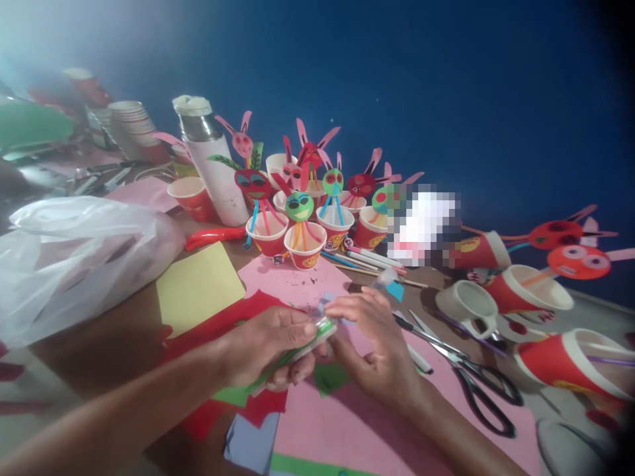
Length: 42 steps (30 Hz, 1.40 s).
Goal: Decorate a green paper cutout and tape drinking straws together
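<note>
My left hand (pixel 282 340) is closed around a slim green-and-white item (pixel 317 336) with a shiny, clear-looking end; its exact kind is hard to make out. From the other side, the fingertips and thumb of my right hand (pixel 370 337) close on that upper end. Beneath both hands lie red paper (pixel 213 330), pink paper (pixel 342 430) and a scrap of green paper (pixel 331 378). Black-handled scissors (pixel 464 360) rest half open to the right of my right hand, near a white-barrelled marker (pixel 419 359).
Paper cups (pixel 305 248) with paper-faced straw figures stand at the back; several more cups (pixel 570 360) lie tipped at right beside a white mug (pixel 466 307). At left are a plastic bag (pixel 89 264), yellow paper (pixel 198 287), a white flask (pixel 213 168) and stacked cups (pixel 136 125).
</note>
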{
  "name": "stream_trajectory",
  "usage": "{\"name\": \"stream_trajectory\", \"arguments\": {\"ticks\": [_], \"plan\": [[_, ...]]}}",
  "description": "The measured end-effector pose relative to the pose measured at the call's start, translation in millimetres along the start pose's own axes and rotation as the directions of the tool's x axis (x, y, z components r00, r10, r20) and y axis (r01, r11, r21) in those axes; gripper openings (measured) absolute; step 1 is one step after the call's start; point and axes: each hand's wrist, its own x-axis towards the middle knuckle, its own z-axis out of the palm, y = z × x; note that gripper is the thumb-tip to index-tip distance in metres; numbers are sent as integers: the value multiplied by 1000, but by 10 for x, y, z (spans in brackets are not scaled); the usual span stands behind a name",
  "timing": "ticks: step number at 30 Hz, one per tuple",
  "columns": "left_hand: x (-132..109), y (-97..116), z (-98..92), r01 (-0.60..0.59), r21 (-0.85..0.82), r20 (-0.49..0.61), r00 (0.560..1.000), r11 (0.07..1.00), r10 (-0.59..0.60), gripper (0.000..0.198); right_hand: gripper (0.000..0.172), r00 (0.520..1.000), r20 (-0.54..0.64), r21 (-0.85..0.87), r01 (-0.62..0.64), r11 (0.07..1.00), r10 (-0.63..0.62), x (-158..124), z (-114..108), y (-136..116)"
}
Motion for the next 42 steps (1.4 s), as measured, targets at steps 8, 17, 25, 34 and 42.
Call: {"name": "stream_trajectory", "arguments": {"ticks": [8,17,25,34,42], "plan": [[-78,31,-41,124,-11,-41,991,992,-124,34,9,992,99,314,-107,943,79,7,57,17],[-157,-36,-113,191,23,-22,982,981,-190,40,13,993,119,188,2,982,-25,-3,14,-33],[-180,-89,-111,245,-11,1,969,969,-245,45,11,987,-36,96,159,983,-156,-57,50,-29],[-159,-106,-69,198,-85,138,973,976,-186,42,7,975,-80,93,215,972,-208,-73,53,-55],[-155,-147,-91,217,-77,228,954,973,-195,36,7,972,7,181,230,956,-235,-39,21,-54]]}}
